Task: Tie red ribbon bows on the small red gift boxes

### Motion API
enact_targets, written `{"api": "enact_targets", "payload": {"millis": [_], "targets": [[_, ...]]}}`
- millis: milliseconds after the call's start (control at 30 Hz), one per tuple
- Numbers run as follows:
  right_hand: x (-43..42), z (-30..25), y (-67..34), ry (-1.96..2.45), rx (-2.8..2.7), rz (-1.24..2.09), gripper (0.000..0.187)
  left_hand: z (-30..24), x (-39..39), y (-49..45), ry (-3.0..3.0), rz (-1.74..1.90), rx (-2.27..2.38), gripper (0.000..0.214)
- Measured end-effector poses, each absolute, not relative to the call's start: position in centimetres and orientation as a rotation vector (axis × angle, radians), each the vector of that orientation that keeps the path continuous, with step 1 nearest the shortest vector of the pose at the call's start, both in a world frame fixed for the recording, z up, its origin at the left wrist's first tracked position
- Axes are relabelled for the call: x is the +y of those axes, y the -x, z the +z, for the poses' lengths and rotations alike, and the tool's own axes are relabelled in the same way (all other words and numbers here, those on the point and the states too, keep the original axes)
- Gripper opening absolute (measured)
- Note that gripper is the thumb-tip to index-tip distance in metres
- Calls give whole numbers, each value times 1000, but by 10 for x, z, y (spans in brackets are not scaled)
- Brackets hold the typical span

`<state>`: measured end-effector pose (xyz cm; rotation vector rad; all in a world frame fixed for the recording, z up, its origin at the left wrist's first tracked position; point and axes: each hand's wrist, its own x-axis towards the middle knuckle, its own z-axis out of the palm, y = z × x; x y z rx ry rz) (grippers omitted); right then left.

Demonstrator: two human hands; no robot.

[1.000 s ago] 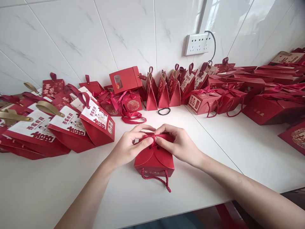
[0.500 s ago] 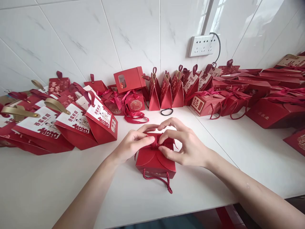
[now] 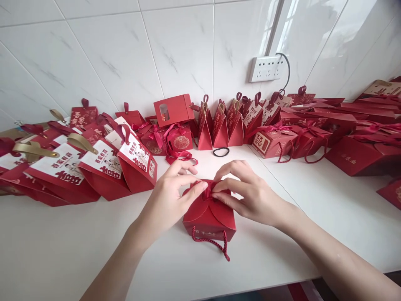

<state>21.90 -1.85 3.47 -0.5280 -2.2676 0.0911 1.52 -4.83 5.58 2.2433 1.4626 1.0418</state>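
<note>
On the white bench (image 3: 169, 271), pinching ribbon (image 3: 207, 192) atop red box (image 3: 200, 215) with left fingers (image 3: 196, 192) and right fingers (image 3: 227, 199).
Could lose hold between them by pulling unevenly.

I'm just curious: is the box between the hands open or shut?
Shut: the box has its curved top flaps folded over beneath a ribbon.

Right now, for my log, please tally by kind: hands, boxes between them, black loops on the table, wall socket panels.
Left hand and right hand: 2
Red box between them: 1
Black loop: 1
Wall socket panel: 1
Total: 5
</note>
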Motion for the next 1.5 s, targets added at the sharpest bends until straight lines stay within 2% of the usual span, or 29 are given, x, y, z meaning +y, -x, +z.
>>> {"api": "enact_targets", "payload": {"millis": [233,767,1167,1333,1433,1500], "targets": [[-24,41,-219,449,-2350,-28,14,64,-56,-9,-1783,783,1452,33],[-28,49,-232,449,-2494,-210,28,62,-45,-1,-2014,688,1479,30],[-34,32,-250,499,-2449,-336,23,58,-40,1,-2024,642,1456,32],[-38,29,-256,522,-2436,-312,21,56,-36,7,-2010,586,1443,34],[-39,27,-259,597,-2343,-187,10,54,-34,10,-1994,527,1410,37],[-37,24,-260,825,-2209,73,26,52,-33,12,-1963,523,1378,38]]}}
